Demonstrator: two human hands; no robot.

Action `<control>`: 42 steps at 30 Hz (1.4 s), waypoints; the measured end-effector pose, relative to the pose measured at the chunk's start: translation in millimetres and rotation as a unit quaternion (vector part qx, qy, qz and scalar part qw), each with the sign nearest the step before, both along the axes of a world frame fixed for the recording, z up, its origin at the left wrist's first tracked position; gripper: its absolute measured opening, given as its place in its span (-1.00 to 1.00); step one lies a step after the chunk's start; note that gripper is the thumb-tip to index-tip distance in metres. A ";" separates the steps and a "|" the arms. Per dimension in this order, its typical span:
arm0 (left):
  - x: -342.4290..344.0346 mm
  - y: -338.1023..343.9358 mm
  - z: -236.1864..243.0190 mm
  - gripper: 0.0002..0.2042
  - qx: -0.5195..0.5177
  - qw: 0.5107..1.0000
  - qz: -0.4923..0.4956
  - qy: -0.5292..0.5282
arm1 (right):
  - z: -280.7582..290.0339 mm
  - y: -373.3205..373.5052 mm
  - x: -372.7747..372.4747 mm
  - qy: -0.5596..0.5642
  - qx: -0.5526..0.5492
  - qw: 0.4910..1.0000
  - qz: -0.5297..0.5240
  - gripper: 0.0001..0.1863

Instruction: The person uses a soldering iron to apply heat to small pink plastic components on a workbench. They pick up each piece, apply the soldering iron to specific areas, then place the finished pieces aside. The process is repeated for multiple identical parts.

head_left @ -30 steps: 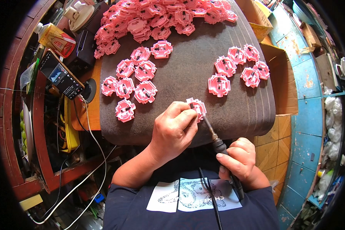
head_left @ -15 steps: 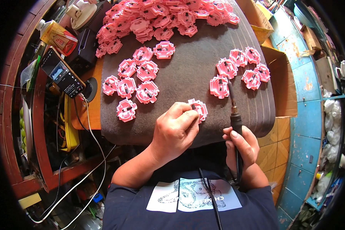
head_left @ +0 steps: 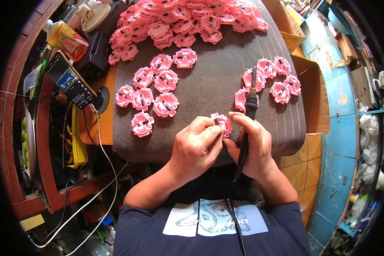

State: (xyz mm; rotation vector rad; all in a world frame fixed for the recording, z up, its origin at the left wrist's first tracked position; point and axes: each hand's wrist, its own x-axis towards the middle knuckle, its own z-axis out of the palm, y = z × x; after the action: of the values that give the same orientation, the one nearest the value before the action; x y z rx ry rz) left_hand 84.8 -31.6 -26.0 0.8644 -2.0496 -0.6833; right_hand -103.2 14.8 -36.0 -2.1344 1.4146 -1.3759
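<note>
My left hand is closed, pinching the left side of a pink plastic part with a small black piece in it, at the mat's front edge. A black-handled soldering iron lies across my right hand, its tip pointing away from me. The right thumb and forefinger reach to the right side of the same pink part; whether they touch it I cannot tell. Several like parts form a loose group on the left, and another group on the right, partly behind the iron.
A large heap of pink parts covers the far end of the dark mat. To the left are a propped phone with a white cable, a bottle and a black box. Cardboard boxes stand at the right.
My right hand has moved left and up to the pink part in my left hand. The soldering iron has turned within its grip and shifted left. The left hand has barely moved.
</note>
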 end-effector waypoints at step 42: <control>-0.3 -0.2 -1.6 -0.80 -0.012 1.000 0.002 -0.001 | -2.7 -0.9 0.6 0.023 -0.019 1.000 -0.006 -0.47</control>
State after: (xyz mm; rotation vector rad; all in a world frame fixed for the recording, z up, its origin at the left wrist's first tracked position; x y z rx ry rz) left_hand 84.5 -31.8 -27.5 0.8556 -2.0542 -0.6559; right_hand -102.6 13.9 -38.7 -2.1992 1.4301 -1.3770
